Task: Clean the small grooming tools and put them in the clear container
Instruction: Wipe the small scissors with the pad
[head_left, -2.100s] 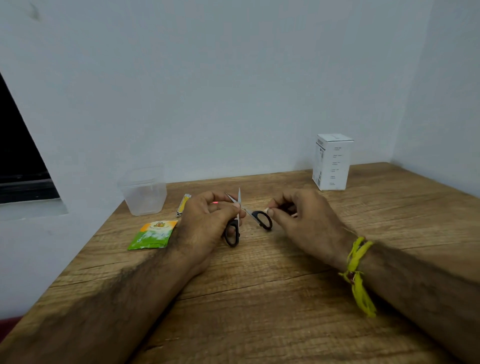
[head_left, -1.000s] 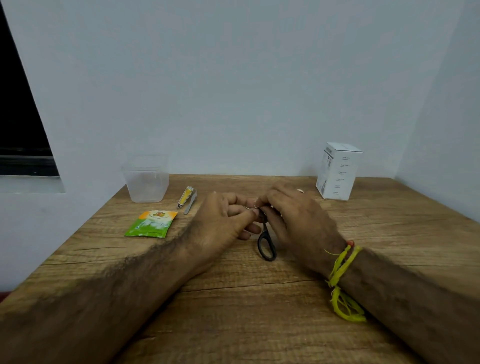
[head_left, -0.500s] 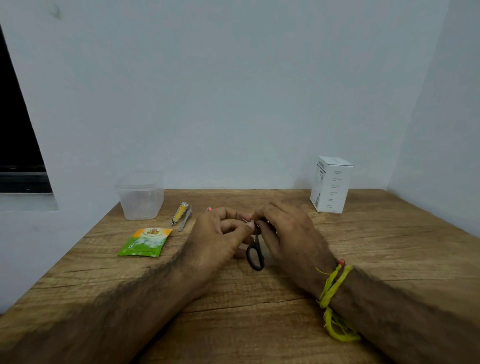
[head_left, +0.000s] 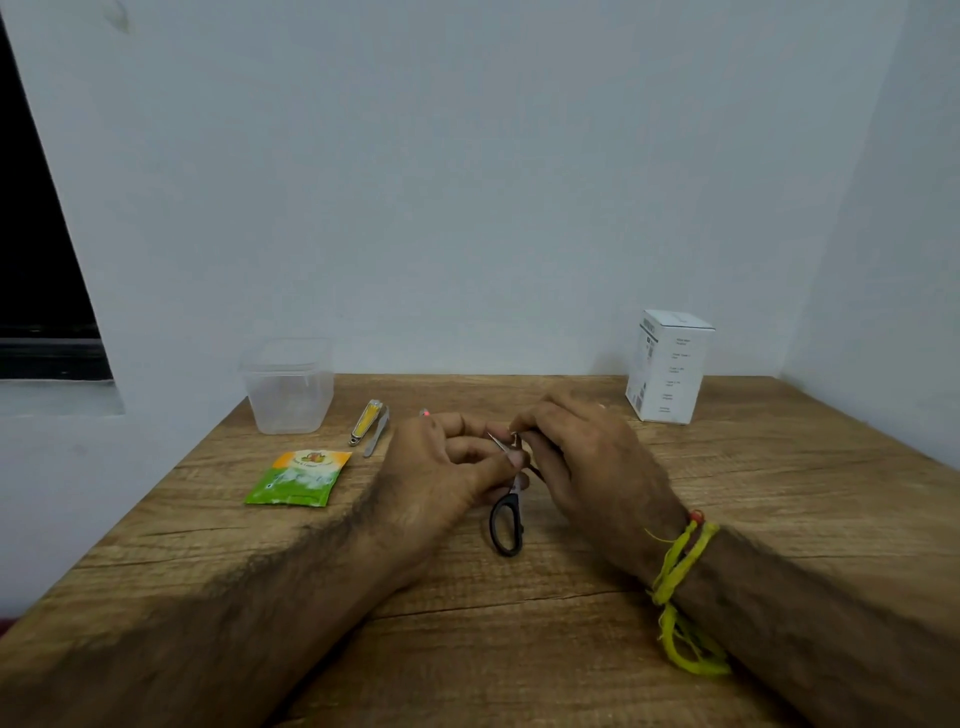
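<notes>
Mid-frame, left hand (head_left: 441, 478) and right hand (head_left: 587, 457) both pinch small black-handled scissors (head_left: 506, 519), fingers curled around the blade end, one handle loop hanging toward the wooden table (head_left: 519, 649). Clear container (head_left: 288, 387) sits left of centre; nail clipper (head_left: 365, 422) and tweezers (head_left: 377, 431) just right of it.

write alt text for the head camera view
Both hands, left hand and right hand, hold small black-handled scissors over a wooden table. A clear container, nail clipper and green sachet sit left.
</notes>
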